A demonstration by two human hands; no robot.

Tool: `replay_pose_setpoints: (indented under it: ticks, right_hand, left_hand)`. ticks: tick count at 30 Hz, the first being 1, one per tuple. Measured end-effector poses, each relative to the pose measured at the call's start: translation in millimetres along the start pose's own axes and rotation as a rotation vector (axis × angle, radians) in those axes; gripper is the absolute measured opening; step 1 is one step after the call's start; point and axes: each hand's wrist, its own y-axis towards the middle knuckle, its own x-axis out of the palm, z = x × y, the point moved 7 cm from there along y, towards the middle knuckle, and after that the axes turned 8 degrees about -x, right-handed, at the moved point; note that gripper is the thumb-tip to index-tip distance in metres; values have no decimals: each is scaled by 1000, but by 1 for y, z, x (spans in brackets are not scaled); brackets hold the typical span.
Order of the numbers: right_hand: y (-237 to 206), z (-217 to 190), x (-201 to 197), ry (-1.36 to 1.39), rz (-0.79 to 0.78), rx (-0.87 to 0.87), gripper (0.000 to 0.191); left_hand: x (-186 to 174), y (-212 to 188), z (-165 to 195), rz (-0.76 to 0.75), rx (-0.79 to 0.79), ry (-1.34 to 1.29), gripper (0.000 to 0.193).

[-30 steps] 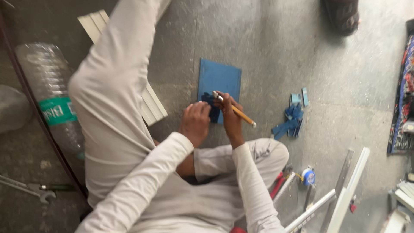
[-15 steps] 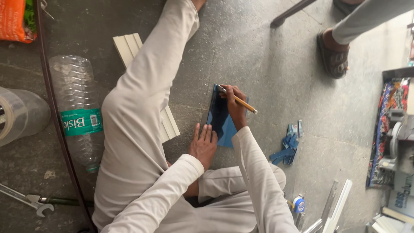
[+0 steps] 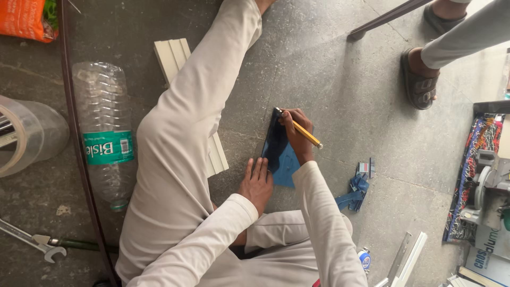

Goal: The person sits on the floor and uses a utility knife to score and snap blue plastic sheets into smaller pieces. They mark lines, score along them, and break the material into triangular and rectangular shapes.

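Note:
I sit on a grey stone floor (image 3: pixel 329 64) in pale clothes. A blue sheet piece (image 3: pixel 277 151) lies flat in front of me. My left hand (image 3: pixel 256 183) presses flat on its near edge, fingers together. My right hand (image 3: pixel 296 134) rests on the sheet and grips a yellow pencil (image 3: pixel 305 133), whose tip touches the sheet's far corner.
Blue offcuts (image 3: pixel 355 192) lie right of the sheet. A cream ribbed panel (image 3: pixel 175 58) runs under my leg. A clear plastic bottle (image 3: pixel 103 133), a spanner (image 3: pixel 32 242) and an orange bag (image 3: pixel 26 18) lie to the left. Another person's sandalled foot (image 3: pixel 418 79) stands at the upper right. Metal profiles (image 3: pixel 406 260) are at the lower right.
The view shifted, so the sheet sits lower right. My left hand came off the sheet's middle and now lies flat at its near edge. The pencil tip moved to the far corner.

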Motion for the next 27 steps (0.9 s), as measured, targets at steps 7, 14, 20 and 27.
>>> replay_pose_setpoints:
  ticks: [7, 14, 20, 27]
  right_hand:
    - [14, 1, 0, -130, -119, -2, 26]
    - [19, 0, 7, -97, -143, 70, 28]
    - [25, -6, 7, -155, -164, 18, 28]
    - [27, -11, 10, -219, -183, -55, 26]
  left_hand:
    - [-5, -3, -1, -59, 16, 2, 57]
    - [-12, -3, 3, -45, 11, 217, 69]
    - [-1, -5, 8, -110, 31, 401, 71]
    - [0, -7, 8, -105, 33, 406, 69]
